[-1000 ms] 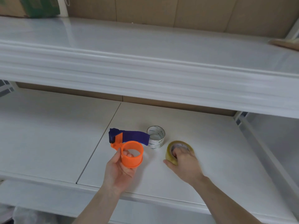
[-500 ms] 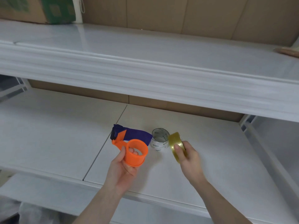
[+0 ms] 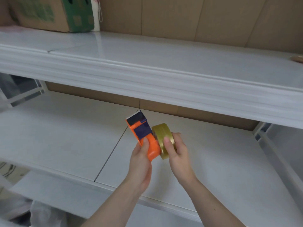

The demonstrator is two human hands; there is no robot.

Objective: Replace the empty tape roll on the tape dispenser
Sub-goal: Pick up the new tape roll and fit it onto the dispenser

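My left hand (image 3: 141, 158) grips the orange and dark blue tape dispenser (image 3: 144, 136), held edge-on above the lower shelf with its cutter end pointing away. My right hand (image 3: 176, 150) holds a full yellowish tape roll (image 3: 161, 133) upright, pressed against the right side of the dispenser's orange drum. The empty white tape core seen earlier is hidden behind the hands and the dispenser.
The white lower shelf (image 3: 65, 145) has a seam running down its middle. A white upper shelf (image 3: 147, 76) overhangs just above the hands. A cardboard box with green print (image 3: 54, 13) stands on it at the far left. A brown object (image 3: 297, 59) lies at its right edge.
The right hand lifted the yellow roll off the shelf and brought it left against the dispenser. The left hand turned the dispenser edge-on. The camera tilted upward.
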